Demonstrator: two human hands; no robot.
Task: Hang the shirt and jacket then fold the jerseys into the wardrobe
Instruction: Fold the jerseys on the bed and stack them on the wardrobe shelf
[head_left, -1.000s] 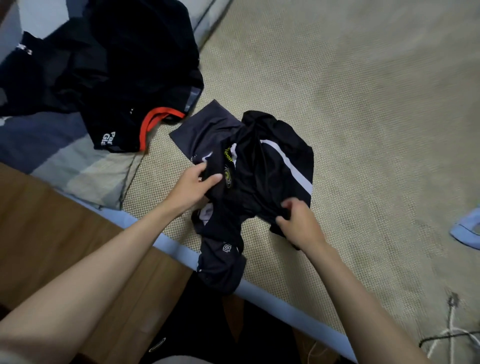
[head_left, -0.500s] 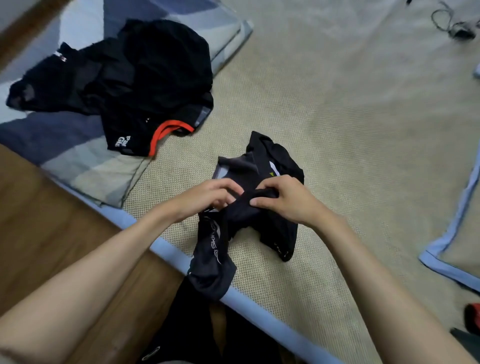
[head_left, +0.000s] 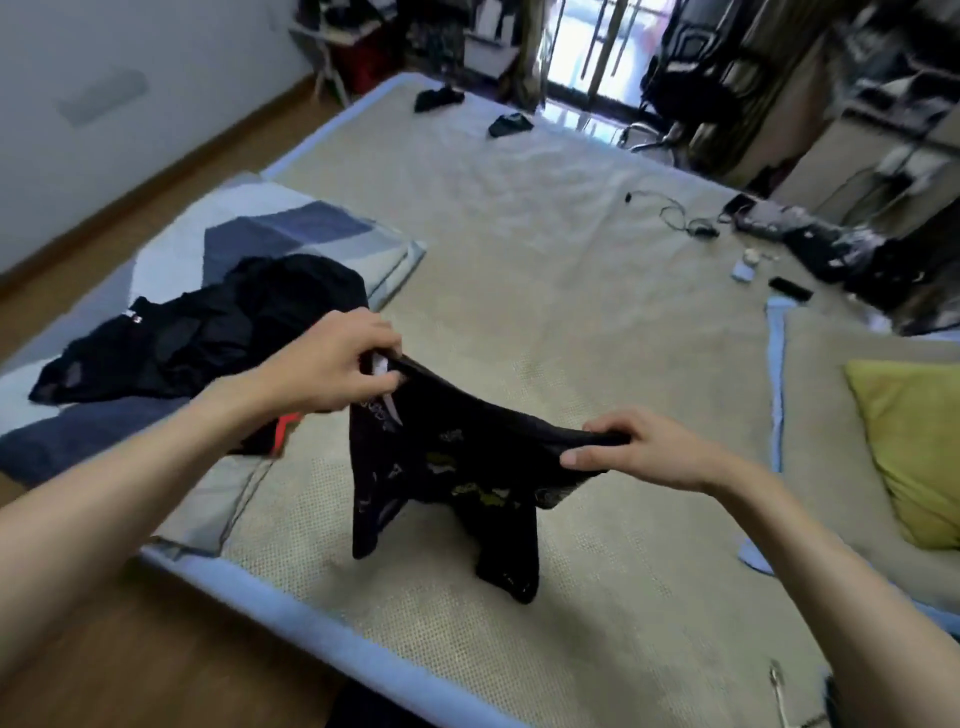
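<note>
A black jersey (head_left: 447, 478) with yellow and white prints hangs in the air above the bed, stretched between both hands. My left hand (head_left: 332, 366) pinches its upper left edge by a white patch. My right hand (head_left: 639, 449) grips the upper right edge, thumb underneath. The jersey's lower ends dangle just over the woven beige mat (head_left: 545, 291). A pile of other black garments (head_left: 208, 332), one with an orange collar, lies on the patterned blue-grey quilt (head_left: 270, 228) to the left.
A yellow-green pillow (head_left: 914, 441) lies at the right. Cables, a phone and small items (head_left: 696, 223) sit at the bed's far right. Two dark cloth pieces (head_left: 467, 109) lie at the far end. The wooden floor (head_left: 130, 654) runs along the bed's near-left edge.
Both hands have lifted the black jersey off the mat and pulled it apart into a stretched span. The view has tilted up, showing the whole bed and room.
</note>
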